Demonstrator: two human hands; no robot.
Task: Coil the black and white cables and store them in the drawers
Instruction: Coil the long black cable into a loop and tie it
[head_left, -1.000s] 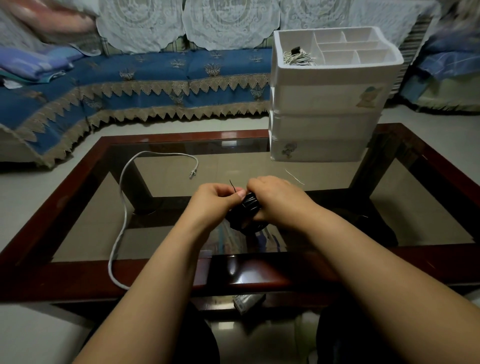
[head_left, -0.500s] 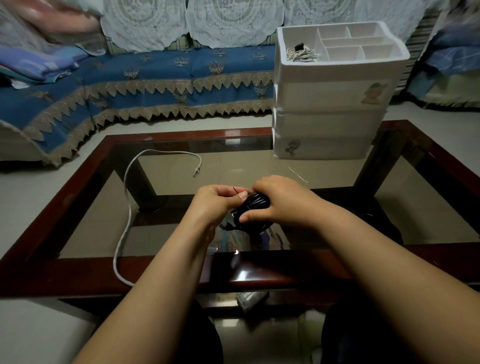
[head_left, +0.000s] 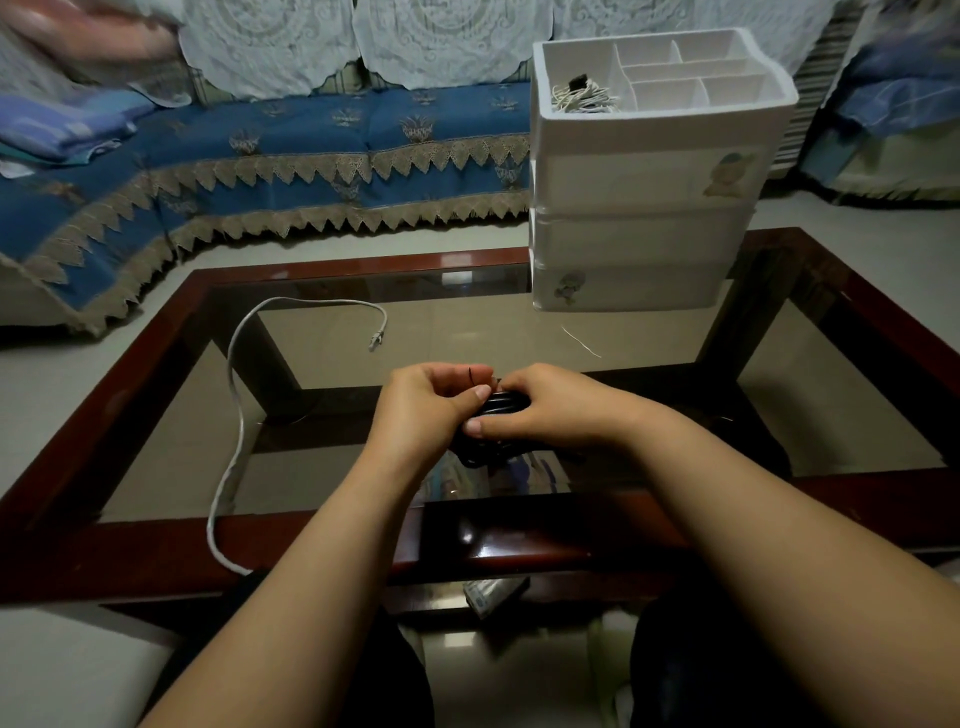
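Between both hands' grip, left hand and right hand, sits black cable.

no readable text, stickers on drawer unit show pictures only

right hand now curled lower over the black cable coil, left hand lifting a thin tie end

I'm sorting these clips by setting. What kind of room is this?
Most likely a home living room: a sofa with a blue fringed cover and lace drapes, a glass-topped coffee table, and a white plastic drawer unit on it.
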